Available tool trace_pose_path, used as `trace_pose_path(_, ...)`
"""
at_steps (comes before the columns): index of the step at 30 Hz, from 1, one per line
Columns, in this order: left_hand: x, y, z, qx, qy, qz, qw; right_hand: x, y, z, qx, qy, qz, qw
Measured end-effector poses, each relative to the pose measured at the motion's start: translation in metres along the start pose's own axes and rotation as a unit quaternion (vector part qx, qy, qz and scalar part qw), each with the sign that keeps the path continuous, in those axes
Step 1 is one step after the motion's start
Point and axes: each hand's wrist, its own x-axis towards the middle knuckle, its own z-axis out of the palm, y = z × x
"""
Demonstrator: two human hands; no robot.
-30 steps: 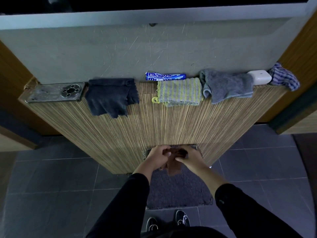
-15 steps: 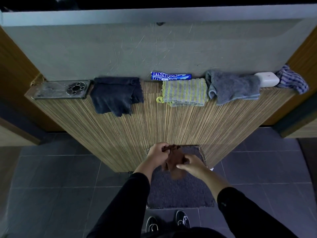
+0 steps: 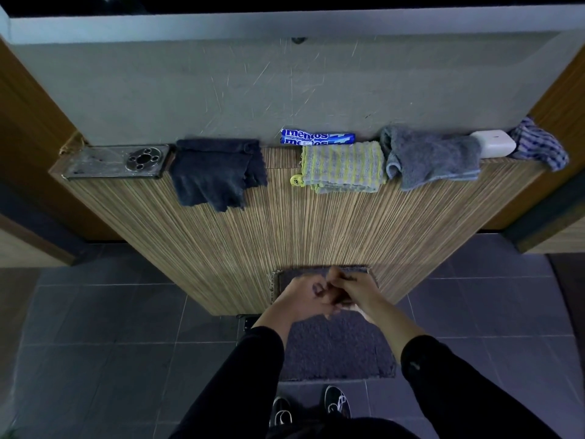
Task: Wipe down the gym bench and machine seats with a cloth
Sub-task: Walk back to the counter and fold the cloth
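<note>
Brown cloth [image 3: 343, 301] between both hands.

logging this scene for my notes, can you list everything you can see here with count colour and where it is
metal plate: 1, grey, left end of the ledge
dark cloth: 1, dark blue-grey, draped over the ledge right of the plate
mint rolls: 2, blue, stacked against the wall at mid ledge
striped cloth: 1, grey and yellow, folded, in front of the mints
grey cloth: 1, grey, bunched right of the striped one
white box: 1, white, right of the grey cloth
checked cloth: 1, blue and white, right end of the ledge
wood panel: 1, striped brown, below the ledge
mat: 1, dark grey, on the floor tiles
shoes: 2, black, bottom centre
left hand: 1, clasped against the right
right hand: 1, fingers curled; anything held is hidden
</note>
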Motion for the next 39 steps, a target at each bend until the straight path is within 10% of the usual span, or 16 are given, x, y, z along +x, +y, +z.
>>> trace_pose_path(8,0.002,0.004,-0.005,-0.008,0.075,0.001,0.997,-0.008,-0.004,0.005,0.042,-0.055,-0.041,0.997)
trace_pose_path(26,0.01,-0.009,-0.01,0.056,0.08,0.042,0.994,-0.005,-0.002,-0.016,-0.352,0.029,-0.235,0.906)
trace_pose_path(34,0.017,-0.014,-0.015,0.069,0.072,0.042,0.994,0.001,0.009,-0.032,-0.5,-0.028,-0.182,0.846)
trace_pose_path(39,0.021,-0.019,-0.016,0.097,0.068,0.031,0.992,0.002,0.017,-0.037,-0.46,0.005,-0.17,0.871)
